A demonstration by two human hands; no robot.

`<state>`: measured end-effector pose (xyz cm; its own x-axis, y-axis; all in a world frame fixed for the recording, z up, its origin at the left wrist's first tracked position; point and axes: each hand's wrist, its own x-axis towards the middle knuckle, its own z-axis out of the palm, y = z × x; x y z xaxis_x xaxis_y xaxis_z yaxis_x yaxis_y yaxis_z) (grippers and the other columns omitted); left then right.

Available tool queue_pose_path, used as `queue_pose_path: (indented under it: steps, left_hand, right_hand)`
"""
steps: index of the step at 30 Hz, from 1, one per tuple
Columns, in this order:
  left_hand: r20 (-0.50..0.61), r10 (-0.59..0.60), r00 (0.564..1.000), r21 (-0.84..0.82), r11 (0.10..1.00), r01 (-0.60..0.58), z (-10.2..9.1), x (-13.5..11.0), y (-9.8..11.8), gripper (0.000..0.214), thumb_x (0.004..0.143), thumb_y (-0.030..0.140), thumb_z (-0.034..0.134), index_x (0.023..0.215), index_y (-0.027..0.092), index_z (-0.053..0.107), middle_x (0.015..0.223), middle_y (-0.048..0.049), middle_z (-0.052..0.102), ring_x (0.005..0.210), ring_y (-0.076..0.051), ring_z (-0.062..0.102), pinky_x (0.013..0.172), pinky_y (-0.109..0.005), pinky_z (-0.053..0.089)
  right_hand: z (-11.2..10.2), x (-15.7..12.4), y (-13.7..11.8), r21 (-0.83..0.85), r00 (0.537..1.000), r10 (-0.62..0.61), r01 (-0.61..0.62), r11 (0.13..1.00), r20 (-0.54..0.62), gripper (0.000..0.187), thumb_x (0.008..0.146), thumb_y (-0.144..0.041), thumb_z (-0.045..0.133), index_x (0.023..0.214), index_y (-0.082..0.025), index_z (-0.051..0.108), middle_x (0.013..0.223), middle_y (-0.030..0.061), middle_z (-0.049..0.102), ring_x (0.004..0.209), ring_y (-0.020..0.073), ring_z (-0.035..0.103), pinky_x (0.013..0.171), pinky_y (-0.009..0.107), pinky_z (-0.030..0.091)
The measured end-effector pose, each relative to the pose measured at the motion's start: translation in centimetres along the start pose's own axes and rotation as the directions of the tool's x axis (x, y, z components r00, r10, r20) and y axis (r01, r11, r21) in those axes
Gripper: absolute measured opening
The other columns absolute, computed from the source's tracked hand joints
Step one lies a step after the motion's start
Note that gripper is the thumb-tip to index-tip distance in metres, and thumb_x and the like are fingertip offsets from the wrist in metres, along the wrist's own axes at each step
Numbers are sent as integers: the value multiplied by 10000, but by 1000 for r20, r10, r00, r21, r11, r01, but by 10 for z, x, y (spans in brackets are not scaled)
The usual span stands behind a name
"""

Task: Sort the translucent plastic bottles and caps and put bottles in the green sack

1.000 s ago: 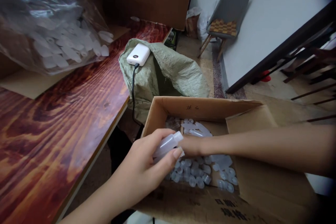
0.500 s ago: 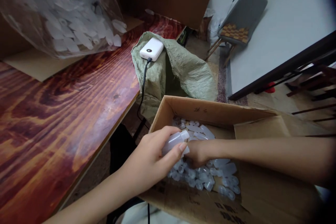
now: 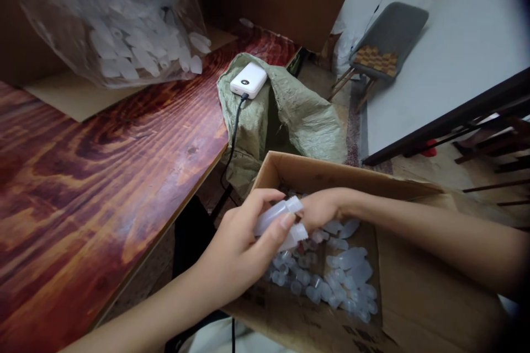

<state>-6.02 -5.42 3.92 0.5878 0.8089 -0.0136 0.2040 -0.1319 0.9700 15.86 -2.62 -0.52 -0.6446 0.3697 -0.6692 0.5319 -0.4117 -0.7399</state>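
By the box's left edge, your left hand is clasping two bottles, risking drops if loosening; I can't tell your right hand's hold.

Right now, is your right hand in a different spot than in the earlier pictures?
Yes. Judged against the cardboard box's far wall, my right hand has shifted up in the view, and it now overlaps that wall.

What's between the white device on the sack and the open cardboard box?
Head view: folds of the green sack lie between the white device and the cardboard box. The black cable hangs at picture left.
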Motion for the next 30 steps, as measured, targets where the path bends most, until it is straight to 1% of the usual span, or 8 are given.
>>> queue_pose_path:
  steps: [3,7,9,12,17,22,27,30]
  left_hand:
    - [-63,-68,996,-134,989,59,2,-1,-2,261,969,457,460,1086,235,529,794,35,620,659,-106,592,566,-198,448]
    - [-74,-145,987,-279,953,119,3,-2,-4,290,963,497,458,1086,238,505,805,43,621,548,-66,544,473,-164,429]
    - [-73,-149,986,-291,949,121,4,-3,-4,296,961,502,461,1076,232,503,767,48,612,515,-56,519,455,-154,418]
    - [-69,-148,987,-311,943,120,4,-3,-3,304,959,504,464,1056,219,504,732,48,593,537,-65,531,458,-150,424]
    - [-59,-171,984,-345,928,140,5,0,-4,315,956,504,469,1073,215,510,751,42,574,576,-81,554,459,-156,435]
    - [-70,-180,981,-359,922,144,4,1,-3,324,948,513,474,1049,208,514,676,48,560,532,-82,524,447,-156,421]
    - [-52,-180,982,-332,931,153,3,1,-2,339,947,532,460,1017,213,549,700,34,594,512,-79,518,437,-163,397]
    - [-52,-188,981,-297,941,165,2,-1,-2,338,948,533,456,1011,221,571,667,40,576,511,-81,517,444,-166,385]
  right_hand:
    - [-2,-7,-18,215,998,-14,0,977,64,279,746,-387,667,759,-112,621,601,21,645,382,54,425,343,155,280]
    - [13,-10,-29,472,989,-77,127,873,-123,376,762,-499,582,612,-174,471,420,-84,425,329,32,262,332,148,246]
    - [23,-9,-31,562,975,-78,185,806,-209,382,770,-502,527,578,-185,433,370,-97,325,334,43,259,352,146,279]
    - [34,-6,-33,646,959,-56,231,728,-279,361,779,-473,475,566,-181,465,332,-81,319,335,53,286,378,141,322]
    - [42,-5,-39,720,967,-10,197,665,-256,416,795,-459,439,486,-186,392,347,-49,347,381,82,425,496,215,500]
    - [38,-15,-48,703,976,-27,173,689,-214,343,871,-420,459,635,-171,459,420,-89,357,305,33,218,310,141,274]
    - [27,-28,-54,507,903,-179,373,777,-390,212,851,-352,624,878,-164,531,705,-31,623,327,3,345,325,131,252]
    - [20,-39,-58,277,861,-301,432,858,-410,264,885,-395,620,987,-163,545,694,-49,585,357,-2,346,346,129,236]
